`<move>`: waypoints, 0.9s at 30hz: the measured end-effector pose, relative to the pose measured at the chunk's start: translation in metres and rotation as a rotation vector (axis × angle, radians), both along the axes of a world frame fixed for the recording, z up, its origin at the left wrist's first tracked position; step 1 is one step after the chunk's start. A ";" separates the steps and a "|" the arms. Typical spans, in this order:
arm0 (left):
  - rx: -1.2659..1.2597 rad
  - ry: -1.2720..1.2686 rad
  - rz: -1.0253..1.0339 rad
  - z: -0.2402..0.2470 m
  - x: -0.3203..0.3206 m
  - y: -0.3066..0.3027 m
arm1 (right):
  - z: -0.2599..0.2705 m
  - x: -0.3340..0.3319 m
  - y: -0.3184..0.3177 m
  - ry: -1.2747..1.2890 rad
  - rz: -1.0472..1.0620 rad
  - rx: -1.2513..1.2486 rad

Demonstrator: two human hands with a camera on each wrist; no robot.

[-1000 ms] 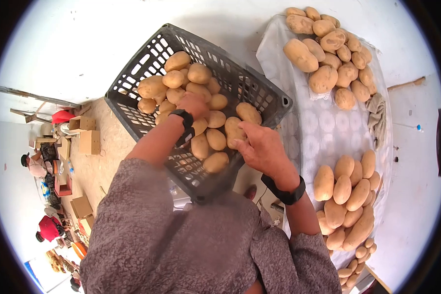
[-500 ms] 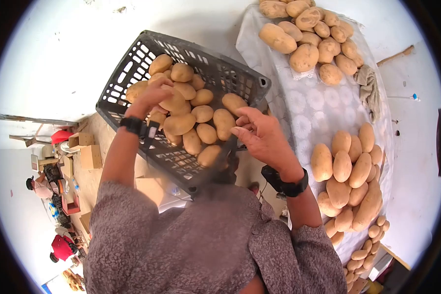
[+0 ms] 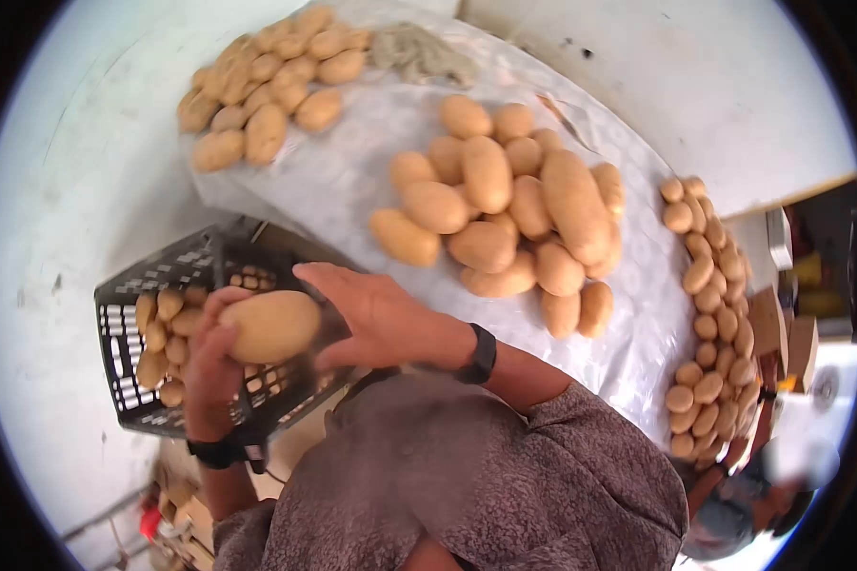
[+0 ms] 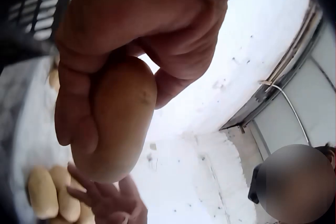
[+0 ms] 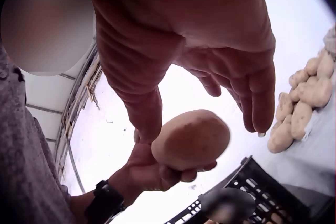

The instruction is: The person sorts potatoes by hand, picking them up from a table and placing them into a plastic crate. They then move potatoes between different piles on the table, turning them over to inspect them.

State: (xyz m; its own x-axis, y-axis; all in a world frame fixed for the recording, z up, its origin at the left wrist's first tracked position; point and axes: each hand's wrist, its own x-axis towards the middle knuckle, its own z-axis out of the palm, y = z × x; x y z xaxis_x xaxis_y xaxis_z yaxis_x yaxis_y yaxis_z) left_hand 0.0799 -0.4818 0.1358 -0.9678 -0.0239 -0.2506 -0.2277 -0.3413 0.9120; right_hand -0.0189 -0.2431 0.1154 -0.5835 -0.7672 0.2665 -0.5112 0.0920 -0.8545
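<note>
Your left hand point(image 3: 208, 371) grips the potato point(image 3: 269, 325) round its middle (firm, hefty, probably dusty-slick: seat it deep in the fingers), your right hand point(image 3: 381, 319) open-fingered just beside it.

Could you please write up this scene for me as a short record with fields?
Left hand: grips a potato above the crate
Right hand: open, fingers straight, next to that potato; contact unclear
Crate: black, holds more potatoes
Cloth: white, bears several heaps of potatoes and a rag
</note>
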 end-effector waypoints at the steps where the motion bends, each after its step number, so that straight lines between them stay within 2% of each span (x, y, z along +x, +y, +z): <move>1: -0.071 -0.039 -0.067 -0.008 -0.012 0.021 | -0.005 0.001 0.017 0.081 -0.041 -0.020; 3: -0.149 -0.068 -0.168 -0.023 -0.032 0.067 | -0.013 0.008 0.050 0.163 -0.141 -0.003; 7: -0.061 -0.072 -0.337 -0.037 -0.062 0.152 | -0.010 0.022 0.119 0.106 -0.259 0.149; 8: -0.050 -0.095 -0.416 -0.038 -0.067 0.168 | -0.016 0.029 0.135 0.143 -0.345 0.175; 9: 0.064 -0.177 -0.457 -0.038 -0.072 0.182 | -0.021 0.035 0.150 0.177 -0.433 0.204; 13: 0.014 -0.223 -0.611 -0.048 -0.086 0.230 | -0.031 0.053 0.195 0.114 -0.574 0.210; 16: -0.023 -0.161 -0.734 -0.048 -0.088 0.264 | -0.031 0.064 0.221 0.012 -0.654 0.280; 18: 0.009 -0.152 -0.852 -0.054 -0.089 0.279 | -0.030 0.072 0.237 -0.200 -0.739 0.157; 19: 0.003 -0.162 -0.866 -0.060 -0.090 0.285 | -0.033 0.077 0.243 -0.192 -0.748 0.153; 21: -0.072 -0.116 -0.935 -0.057 -0.092 0.294 | -0.043 0.084 0.256 -0.410 -0.820 -0.181; 22: -0.145 -0.079 -0.996 -0.054 -0.093 0.298 | -0.044 0.088 0.261 -0.400 -0.828 -0.184; 24: -0.171 -0.054 -1.055 -0.054 -0.097 0.299 | -0.043 0.097 0.267 -0.725 -0.821 -0.434; 27: -0.170 -0.015 -1.108 -0.061 -0.098 0.305 | -0.041 0.109 0.265 -0.733 -0.920 -0.475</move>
